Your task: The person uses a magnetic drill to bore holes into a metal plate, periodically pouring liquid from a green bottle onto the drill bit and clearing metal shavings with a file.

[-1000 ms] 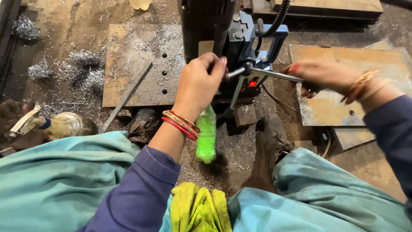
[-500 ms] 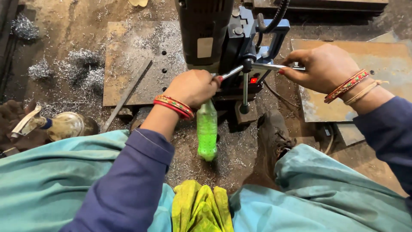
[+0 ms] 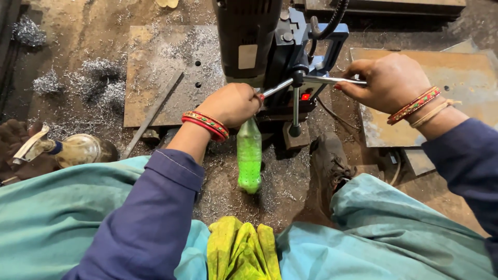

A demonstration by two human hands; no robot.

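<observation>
The translucent green plastic bottle (image 3: 249,158) is being gripped by its neck in the closed left hand (image 3: 232,103), seemingly beside the bit, while the right hand (image 3: 388,82) is being kept wrapped around the slim steel feed handle (image 3: 332,80), best turned steadily.

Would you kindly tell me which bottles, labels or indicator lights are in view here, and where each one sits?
Green plastic bottle: held neck-up by the left hand below the drill, slim, translucent.
Label: front of the black drill body, small pale upright rectangle.
Red light: low on the drill, under the feed handle that the right hand grips.
</observation>
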